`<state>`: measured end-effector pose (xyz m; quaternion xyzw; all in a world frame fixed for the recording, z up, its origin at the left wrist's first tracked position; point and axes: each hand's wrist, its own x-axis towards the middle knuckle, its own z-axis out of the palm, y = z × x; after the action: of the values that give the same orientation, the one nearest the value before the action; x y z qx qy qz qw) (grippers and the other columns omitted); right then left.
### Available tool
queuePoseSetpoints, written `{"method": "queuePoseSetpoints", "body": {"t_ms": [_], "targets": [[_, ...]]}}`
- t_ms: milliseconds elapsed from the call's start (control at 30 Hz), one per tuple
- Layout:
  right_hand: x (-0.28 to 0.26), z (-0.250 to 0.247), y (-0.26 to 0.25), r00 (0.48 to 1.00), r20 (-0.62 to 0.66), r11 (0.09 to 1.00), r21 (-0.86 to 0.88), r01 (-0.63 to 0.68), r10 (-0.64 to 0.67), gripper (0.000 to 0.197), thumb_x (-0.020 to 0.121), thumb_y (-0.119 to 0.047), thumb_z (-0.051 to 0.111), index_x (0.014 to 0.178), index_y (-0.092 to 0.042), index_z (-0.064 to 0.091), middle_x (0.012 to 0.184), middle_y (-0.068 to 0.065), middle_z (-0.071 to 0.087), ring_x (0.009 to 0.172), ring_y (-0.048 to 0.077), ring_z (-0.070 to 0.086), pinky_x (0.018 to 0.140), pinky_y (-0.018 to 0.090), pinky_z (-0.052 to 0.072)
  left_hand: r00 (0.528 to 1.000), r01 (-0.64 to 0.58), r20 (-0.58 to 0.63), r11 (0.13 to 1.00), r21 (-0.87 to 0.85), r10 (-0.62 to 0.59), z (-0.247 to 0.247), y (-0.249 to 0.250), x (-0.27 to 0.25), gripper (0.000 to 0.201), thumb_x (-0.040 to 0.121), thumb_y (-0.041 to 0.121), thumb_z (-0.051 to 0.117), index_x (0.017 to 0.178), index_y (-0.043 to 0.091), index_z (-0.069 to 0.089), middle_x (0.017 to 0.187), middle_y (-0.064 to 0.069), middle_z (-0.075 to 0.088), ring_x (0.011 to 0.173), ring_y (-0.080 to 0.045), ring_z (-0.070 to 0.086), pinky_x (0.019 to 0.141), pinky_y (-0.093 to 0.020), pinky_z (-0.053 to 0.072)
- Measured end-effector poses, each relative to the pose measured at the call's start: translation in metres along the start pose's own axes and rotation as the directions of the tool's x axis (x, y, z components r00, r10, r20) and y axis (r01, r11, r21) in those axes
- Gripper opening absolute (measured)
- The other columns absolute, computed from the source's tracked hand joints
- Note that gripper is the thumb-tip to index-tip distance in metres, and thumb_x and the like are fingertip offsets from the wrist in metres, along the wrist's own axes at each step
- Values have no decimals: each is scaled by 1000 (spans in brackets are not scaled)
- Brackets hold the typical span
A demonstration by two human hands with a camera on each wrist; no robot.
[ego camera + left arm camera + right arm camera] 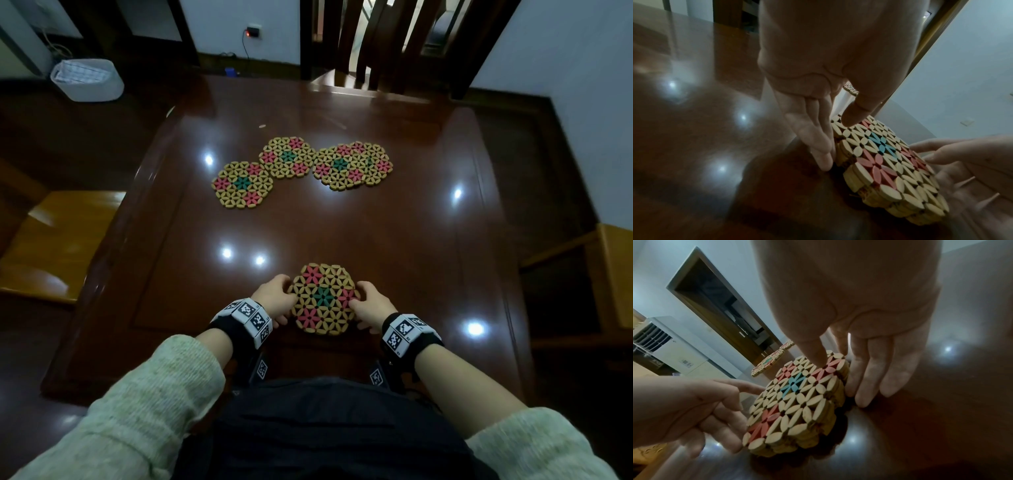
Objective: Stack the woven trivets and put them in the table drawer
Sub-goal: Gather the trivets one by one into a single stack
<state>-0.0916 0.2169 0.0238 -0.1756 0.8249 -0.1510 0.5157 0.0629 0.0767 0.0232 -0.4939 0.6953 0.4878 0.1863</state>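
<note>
Left hand (270,298) and right hand (371,305) face inward, fingers (813,142) straight.

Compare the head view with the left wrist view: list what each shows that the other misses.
Head view only: the full row of loose trivets farther up the table, a white basket on the floor, and marker bands on both wrists. Left wrist view only: the side of the stack, several layers thick, with the left hand pressing straight fingers against its edge, thumb on top. Both: that stack on the table between the left hand and the right hand.
</note>
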Motion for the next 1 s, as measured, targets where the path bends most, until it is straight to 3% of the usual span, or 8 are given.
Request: {"method": "queuePoseSetpoints", "body": {"t_ms": [100, 267, 400, 500, 633, 800, 1000], "targets": [[1, -2, -2, 999, 36, 1000, -11, 3, -2, 61, 96, -36, 45, 151, -32, 19, 133, 6, 56, 90, 22, 70, 69, 32, 58, 1000, 1, 22, 1000, -29, 0, -1, 1, -2, 53, 94, 27, 46, 145, 33, 32, 96, -5, 67, 74, -19, 72, 63, -31, 59], [6, 3, 1, 999, 46, 1000, -8, 0, 0, 61, 96, -36, 45, 150, -33, 18, 137, 5, 53, 88, 22, 71, 81, 40, 59, 999, 12, 51, 998, -62, -8, 0, 1, -1, 51, 95, 24, 45, 145, 31, 36, 90, -5, 67, 78, -20, 72, 67, -32, 61], [8, 3, 1, 999, 46, 999, -31, 10, -9, 61, 96, -36, 45, 151, -32, 18, 136, 5, 55, 87, 21, 71, 81, 40, 60, 998, 4, 60, 999, -53, -1, 1, 2, 2, 53, 95, 21, 45, 147, 28, 34, 106, -10, 67, 80, -21, 71, 71, -35, 62], [8, 4, -1, 999, 34, 999, -37, 16, -15, 61, 96, -35, 45, 151, -29, 19, 135, 5, 55, 88, 22, 71, 75, 36, 60, 997, 18, 79, 996, -86, -12, -1, 3, 3, 55, 95, 16, 45, 147, 26, 33, 110, -15, 66, 80, -22, 71, 69, -33, 61], [7, 5, -1, 999, 26, 999, -17, 32, -32, 61, 96, -34, 45, 151, -26, 20, 136, 6, 54, 91, 22, 70, 58, 24, 52, 996, 34, 83, 991, -132, -24, -1, 2, 5, 55, 94, 14, 46, 146, 26, 35, 97, -11, 66, 79, -21, 71, 67, -29, 60], [8, 4, -1, 999, 31, 1000, -1, 19, -19, 61, 95, -35, 46, 151, -25, 22, 135, 6, 55, 91, 23, 70, 61, 26, 54, 995, 46, 99, 986, -161, -30, -1, 3, 5, 53, 93, 10, 45, 143, 26, 40, 86, -5, 66, 79, -21, 71, 75, -31, 60], [7, 2, 1, 999, 46, 999, 31, 11, -13, 64, 96, -32, 49, 151, -28, 19, 140, 6, 51, 92, 22, 70, 60, 26, 52, 994, 49, 105, 984, -170, -31, -4, 4, 2, 52, 96, 12, 45, 146, 23, 34, 105, -14, 65, 76, -21, 68, 68, -27, 58]]}}
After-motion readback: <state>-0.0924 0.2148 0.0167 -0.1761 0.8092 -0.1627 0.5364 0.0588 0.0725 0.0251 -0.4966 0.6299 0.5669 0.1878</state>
